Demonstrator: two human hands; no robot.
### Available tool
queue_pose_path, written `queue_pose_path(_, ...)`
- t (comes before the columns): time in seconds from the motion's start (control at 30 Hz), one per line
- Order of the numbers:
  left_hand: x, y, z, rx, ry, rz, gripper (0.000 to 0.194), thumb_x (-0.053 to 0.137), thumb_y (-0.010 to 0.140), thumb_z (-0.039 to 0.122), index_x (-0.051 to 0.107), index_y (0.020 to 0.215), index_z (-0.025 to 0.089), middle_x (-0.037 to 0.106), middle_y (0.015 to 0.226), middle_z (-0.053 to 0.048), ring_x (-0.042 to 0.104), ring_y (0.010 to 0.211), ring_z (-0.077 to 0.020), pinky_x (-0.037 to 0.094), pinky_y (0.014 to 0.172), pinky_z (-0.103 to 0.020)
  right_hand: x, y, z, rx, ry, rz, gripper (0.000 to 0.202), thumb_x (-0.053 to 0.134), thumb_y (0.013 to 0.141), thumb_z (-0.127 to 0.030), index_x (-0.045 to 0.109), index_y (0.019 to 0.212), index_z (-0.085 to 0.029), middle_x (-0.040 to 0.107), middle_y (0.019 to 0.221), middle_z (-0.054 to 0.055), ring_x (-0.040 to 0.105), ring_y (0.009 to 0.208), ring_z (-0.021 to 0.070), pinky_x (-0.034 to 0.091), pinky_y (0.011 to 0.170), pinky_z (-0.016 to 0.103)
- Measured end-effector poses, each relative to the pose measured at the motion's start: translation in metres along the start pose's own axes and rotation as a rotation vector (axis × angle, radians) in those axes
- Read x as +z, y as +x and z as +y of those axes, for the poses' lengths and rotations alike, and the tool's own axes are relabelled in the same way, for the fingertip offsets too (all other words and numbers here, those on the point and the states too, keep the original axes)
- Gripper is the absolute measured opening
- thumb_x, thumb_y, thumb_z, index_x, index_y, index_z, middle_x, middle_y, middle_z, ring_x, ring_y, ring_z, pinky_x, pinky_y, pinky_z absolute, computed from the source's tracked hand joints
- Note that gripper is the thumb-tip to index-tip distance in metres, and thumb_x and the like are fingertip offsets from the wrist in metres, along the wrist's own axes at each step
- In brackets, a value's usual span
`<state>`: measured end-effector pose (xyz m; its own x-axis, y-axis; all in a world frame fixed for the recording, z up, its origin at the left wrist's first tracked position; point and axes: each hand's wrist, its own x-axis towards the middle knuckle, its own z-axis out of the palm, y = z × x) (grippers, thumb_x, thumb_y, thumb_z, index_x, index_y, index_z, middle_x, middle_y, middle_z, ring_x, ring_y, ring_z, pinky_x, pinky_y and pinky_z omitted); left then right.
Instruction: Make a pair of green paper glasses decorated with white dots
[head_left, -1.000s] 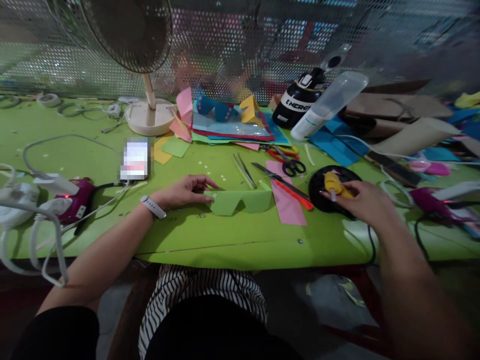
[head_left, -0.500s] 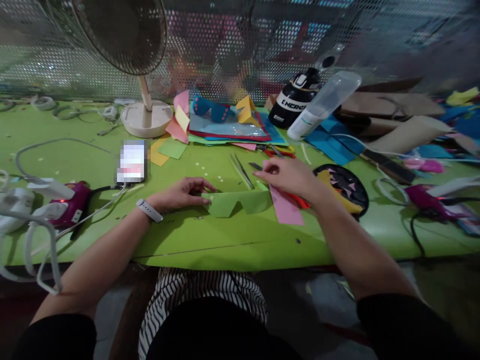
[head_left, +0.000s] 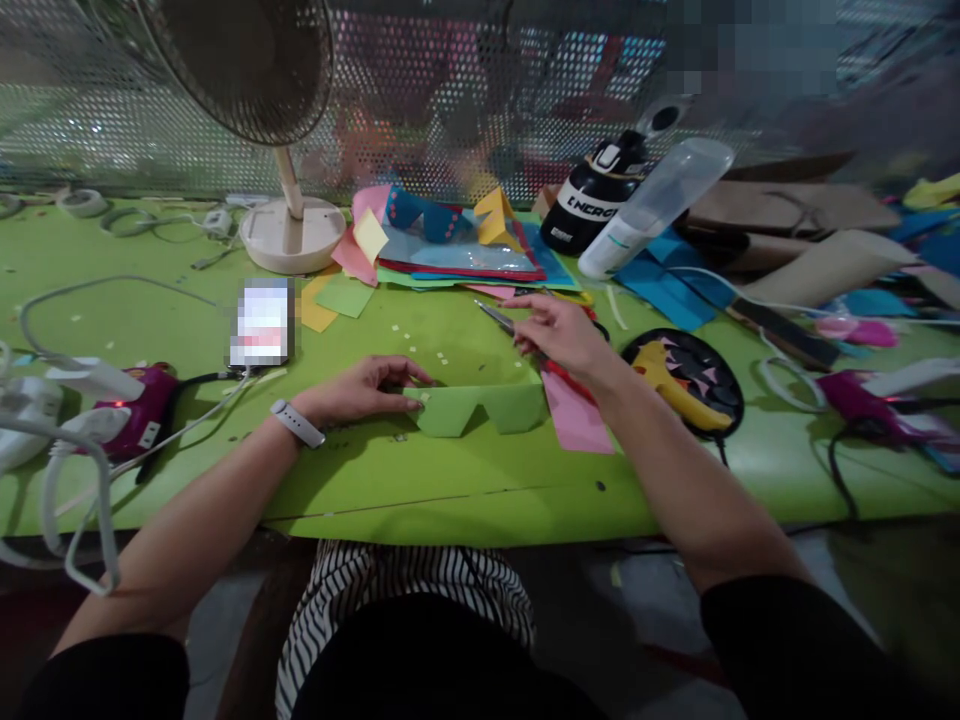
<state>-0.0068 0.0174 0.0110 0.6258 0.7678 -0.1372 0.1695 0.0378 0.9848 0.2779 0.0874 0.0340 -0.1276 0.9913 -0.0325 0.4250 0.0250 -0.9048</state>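
My left hand pinches the left end of a green paper glasses cutout, which stands on its edge with a notch in its lower middle. A small pale square is on the cutout near my fingertips. My right hand is above and right of the cutout, its fingers closed around silver tweezers whose tips point up and left. Below its wrist lies a pink paper strip, with a red handle partly hidden beside it. Several tiny pale squares lie scattered between my hands.
A black round dish with a yellow banana-shaped object is at right. Behind stand a black bottle, a clear spray bottle and blue paper glasses. A phone, fan base and purple power strip are left.
My right hand has moved slightly up from the pink strip and taken hold of the tweezers, which lay on the table before. My left hand keeps its place on the green cutout.
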Motion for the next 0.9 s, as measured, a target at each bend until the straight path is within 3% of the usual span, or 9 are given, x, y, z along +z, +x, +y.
queue_pose_path(0.13,0.0,0.0,-0.001,0.003,0.009,-0.003,0.036,0.072,0.081,0.025,0.061,0.113,0.014,0.066,0.095,-0.004,0.06,0.079,-0.0109,0.05,0.074,-0.026,-0.001,0.002,0.001,-0.094,0.315,0.096,0.014,0.073,0.069,-0.024,0.071,0.081,-0.019,0.063,0.059,-0.002,0.057,0.048,0.0093,0.047,0.047,0.022)
queue_pose_path(0.23,-0.001,0.001,-0.003,0.007,0.019,0.005,0.037,0.072,0.081,0.026,0.061,0.114,0.014,0.065,0.094,-0.003,0.059,0.078,-0.0104,0.05,0.073,-0.026,0.002,-0.001,-0.001,-0.285,0.332,0.187,0.018,0.077,0.069,-0.034,0.069,0.079,-0.021,0.06,0.056,-0.003,0.053,0.044,0.0095,0.041,0.04,0.022)
queue_pose_path(0.37,-0.001,0.001,-0.003,0.01,0.024,0.008,0.036,0.072,0.08,0.026,0.061,0.113,0.014,0.065,0.094,-0.003,0.059,0.078,-0.0108,0.05,0.075,-0.027,0.009,-0.003,0.0,-0.439,0.104,0.339,0.027,0.069,0.08,-0.047,0.064,0.073,-0.022,0.057,0.052,-0.003,0.052,0.041,0.0113,0.043,0.043,0.025)
queue_pose_path(0.5,-0.001,0.001,-0.001,0.003,0.03,0.012,0.037,0.072,0.08,0.028,0.061,0.112,0.014,0.065,0.094,-0.003,0.059,0.081,-0.0118,0.05,0.076,-0.028,0.013,0.003,0.006,-0.562,-0.278,0.445,0.03,0.06,0.085,-0.048,0.065,0.071,-0.021,0.066,0.064,0.003,0.065,0.062,0.0189,0.052,0.066,0.033)
queue_pose_path(0.57,0.0,0.001,0.0,0.0,0.039,0.013,0.037,0.072,0.08,0.029,0.061,0.112,0.014,0.065,0.094,-0.003,0.059,0.08,-0.0117,0.05,0.075,-0.028,0.012,0.005,0.009,-0.558,-0.401,0.413,0.031,0.058,0.086,-0.045,0.067,0.07,-0.02,0.07,0.069,0.006,0.068,0.068,0.0221,0.053,0.071,0.035)
queue_pose_path(0.67,0.0,0.001,-0.001,-0.003,0.043,0.012,0.037,0.071,0.081,0.028,0.061,0.113,0.014,0.065,0.094,-0.003,0.059,0.08,-0.0115,0.05,0.075,-0.027,0.011,0.004,0.013,-0.49,-0.453,0.336,0.03,0.057,0.086,-0.042,0.071,0.072,-0.019,0.071,0.065,0.006,0.069,0.066,0.0227,0.052,0.066,0.034)
queue_pose_path(0.9,-0.001,0.001,-0.003,0.002,0.059,0.021,0.038,0.072,0.08,0.03,0.061,0.112,0.014,0.065,0.095,-0.003,0.058,0.079,-0.0111,0.049,0.072,-0.025,0.028,-0.013,0.009,-0.404,-0.075,0.073,0.033,0.063,0.084,-0.05,0.074,0.083,-0.019,0.075,0.075,0.005,0.071,0.067,0.02,0.056,0.06,0.03)
